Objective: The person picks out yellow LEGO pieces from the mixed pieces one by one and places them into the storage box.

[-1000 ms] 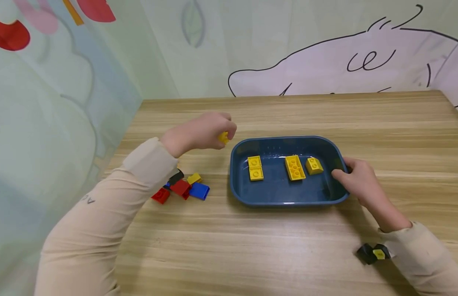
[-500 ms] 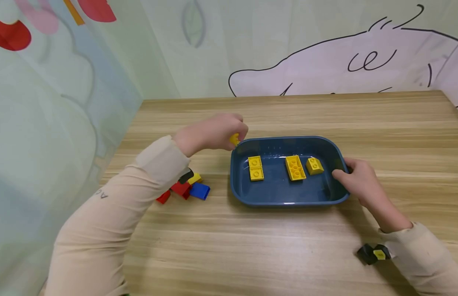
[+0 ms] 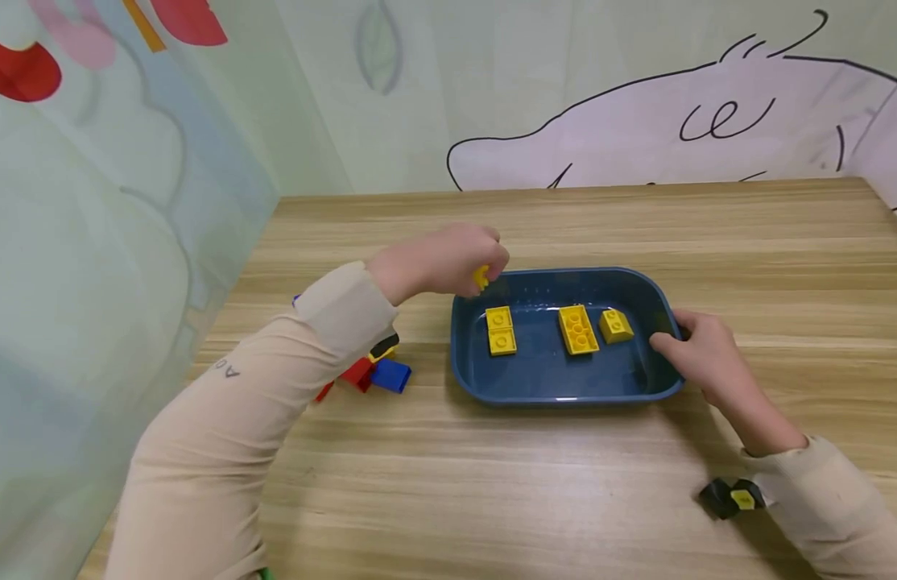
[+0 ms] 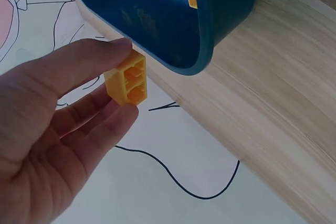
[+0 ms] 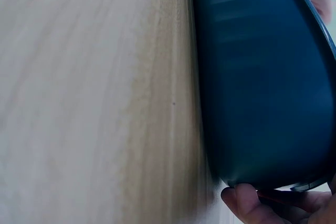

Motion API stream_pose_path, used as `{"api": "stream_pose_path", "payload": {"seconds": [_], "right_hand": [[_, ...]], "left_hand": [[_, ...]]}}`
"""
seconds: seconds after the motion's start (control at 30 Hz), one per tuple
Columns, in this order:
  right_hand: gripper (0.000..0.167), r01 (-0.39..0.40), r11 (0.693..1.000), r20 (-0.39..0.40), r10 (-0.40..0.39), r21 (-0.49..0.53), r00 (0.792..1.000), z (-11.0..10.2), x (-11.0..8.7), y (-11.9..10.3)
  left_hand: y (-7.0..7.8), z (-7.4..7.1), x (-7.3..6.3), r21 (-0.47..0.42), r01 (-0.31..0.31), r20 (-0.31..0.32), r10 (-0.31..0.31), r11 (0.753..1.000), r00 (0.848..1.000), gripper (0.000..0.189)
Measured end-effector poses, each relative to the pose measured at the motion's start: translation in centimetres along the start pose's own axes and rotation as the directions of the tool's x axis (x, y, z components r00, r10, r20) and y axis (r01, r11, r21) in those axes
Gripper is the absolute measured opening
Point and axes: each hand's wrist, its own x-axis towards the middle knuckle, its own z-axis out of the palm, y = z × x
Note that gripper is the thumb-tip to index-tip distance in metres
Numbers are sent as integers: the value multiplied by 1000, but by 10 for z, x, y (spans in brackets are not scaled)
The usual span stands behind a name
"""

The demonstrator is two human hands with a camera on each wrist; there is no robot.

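Observation:
My left hand [image 3: 459, 259] pinches a yellow toy brick [image 4: 127, 80] between thumb and fingertips, its hollow underside showing in the left wrist view. In the head view that hand hangs over the back left corner of a dark blue tray [image 3: 543, 399]. Inside the tray lie a yellow brick [image 3: 501, 330] at the left, a longer upturned yellow brick [image 3: 578, 329] and a sloped yellow brick [image 3: 615, 325] towards the right. My right hand [image 3: 702, 350] grips the tray's right end, thumb over the rim and fingers outside; the right wrist view shows the fingertips at its wall.
Left of the tray sits a small pile with a blue brick [image 3: 391, 375] and a red brick [image 3: 357, 374], partly behind the left sleeve [image 3: 274, 403]. A black device [image 3: 731, 497] shows at the right cuff. Printed walls stand behind and left of the wooden table [image 3: 535, 499].
My left hand has moved right with the yellow brick, from left of the tray to over its back left corner. The left sleeve now covers more of the pile. My right hand stays put.

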Motion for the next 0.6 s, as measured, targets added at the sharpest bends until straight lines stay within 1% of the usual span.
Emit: {"api": "stream_pose_path", "payload": {"seconds": [0.27,0.6], "right_hand": [[38,21,1000,-16,-21,1,1000,0,0,1],[36,26,1000,-28,-26,-3,999,0,-1,0]], "left_hand": [[8,2,11,35,-36,22,35,999,999,15],[16,7,27,32,-37,58,35,999,998,19]]}}
